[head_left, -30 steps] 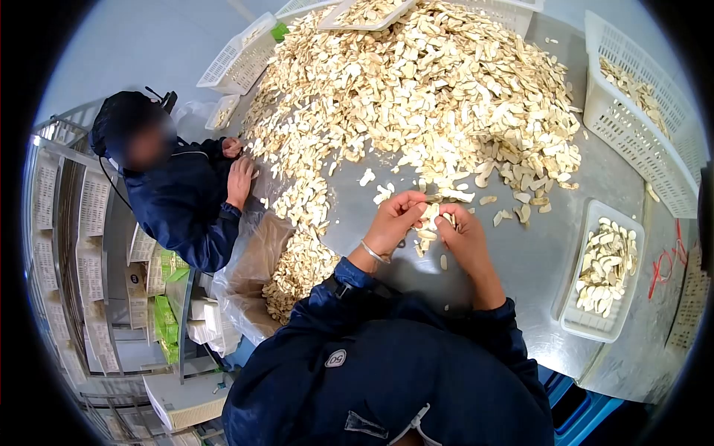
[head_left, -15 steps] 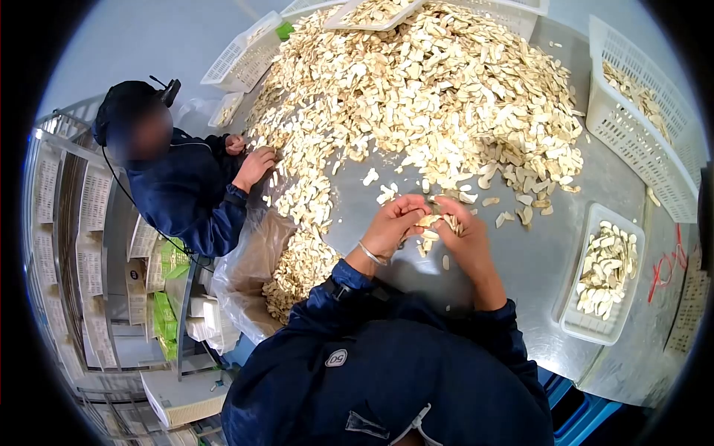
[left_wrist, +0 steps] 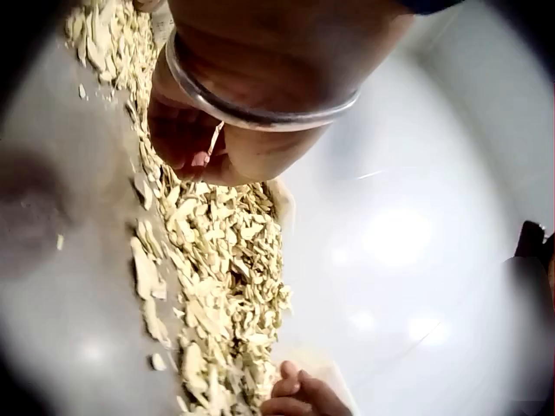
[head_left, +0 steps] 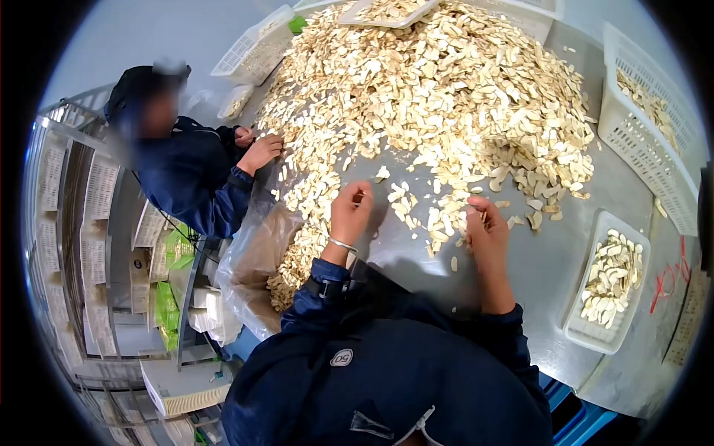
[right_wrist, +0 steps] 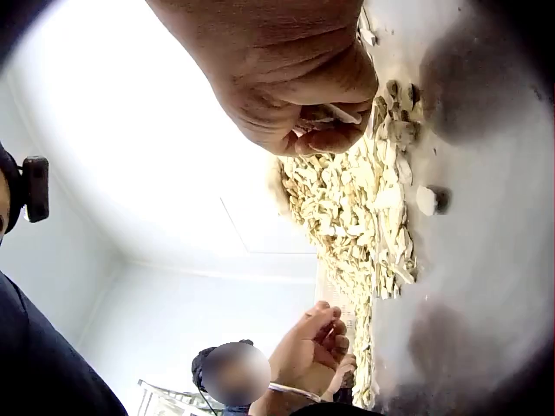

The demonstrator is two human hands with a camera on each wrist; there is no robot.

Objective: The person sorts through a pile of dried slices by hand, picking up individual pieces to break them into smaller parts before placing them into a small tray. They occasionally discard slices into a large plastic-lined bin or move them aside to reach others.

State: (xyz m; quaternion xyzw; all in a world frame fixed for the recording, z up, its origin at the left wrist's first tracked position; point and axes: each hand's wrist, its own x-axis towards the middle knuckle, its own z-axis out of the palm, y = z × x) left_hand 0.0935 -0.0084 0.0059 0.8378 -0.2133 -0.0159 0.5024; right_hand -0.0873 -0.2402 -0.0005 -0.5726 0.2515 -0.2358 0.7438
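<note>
Over the steel table, my left hand [head_left: 351, 215] is raised left of a small group of pale dried slices [head_left: 402, 204], its fingers curled. In the left wrist view a thin pale strip [left_wrist: 213, 142], seemingly a slice edge, shows between the fingers of that hand [left_wrist: 234, 152]. My right hand [head_left: 489, 232] is at the right side of the loose slices, fingers bent inward. The right wrist view shows a whitish slice [right_wrist: 344, 113] held in the curled fingers of that hand [right_wrist: 303, 95]. Both hands are apart.
A large slice heap [head_left: 446, 82] covers the far table. At right are a white tray [head_left: 593, 336] with slices and a tall perforated basket [head_left: 647, 160]. Left stand a plastic-lined container [head_left: 256, 260] and another person [head_left: 190, 175], hands at the heap's edge.
My hands were together over the slices and have separated. The left hand moved left toward the lined container, the right hand slightly right. The view has shifted a little.
</note>
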